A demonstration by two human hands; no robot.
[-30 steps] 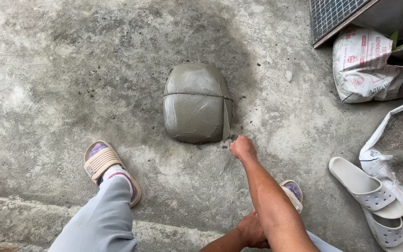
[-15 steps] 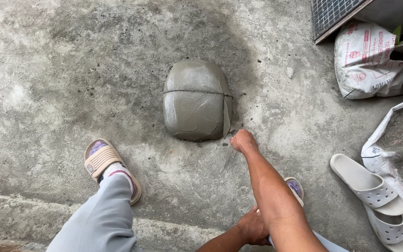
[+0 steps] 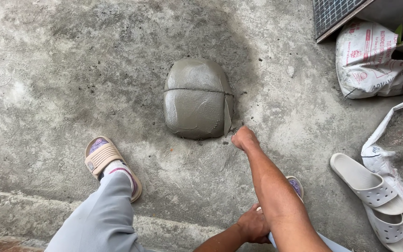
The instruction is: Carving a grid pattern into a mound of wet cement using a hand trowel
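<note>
Since the earlier views the right hand (image 3: 244, 138) has slid a little down and to the right, away from the lower right edge of the wet cement mound (image 3: 197, 99), and now sits just beside it, fingers curled into a loose fist; whether it pinches a wire or string I cannot tell. The mound lies on the rough concrete floor (image 3: 61, 70), in the middle of a darker damp patch. It is a rounded, smooth grey lump with a glossy skin, scored by one thin horizontal line across its upper part and a vertical cut near its right side, where a narrow slice leans slightly off. The left hand (image 3: 253, 226) is closed over the person's right knee at the bottom of the view. A beige slide sandal (image 3: 102, 157) on the left foot rests flat on the floor. To the right lie a pair of white perforated clogs (image 3: 374, 196) and, further up, a crumpled white woven sack (image 3: 371, 60).
</note>
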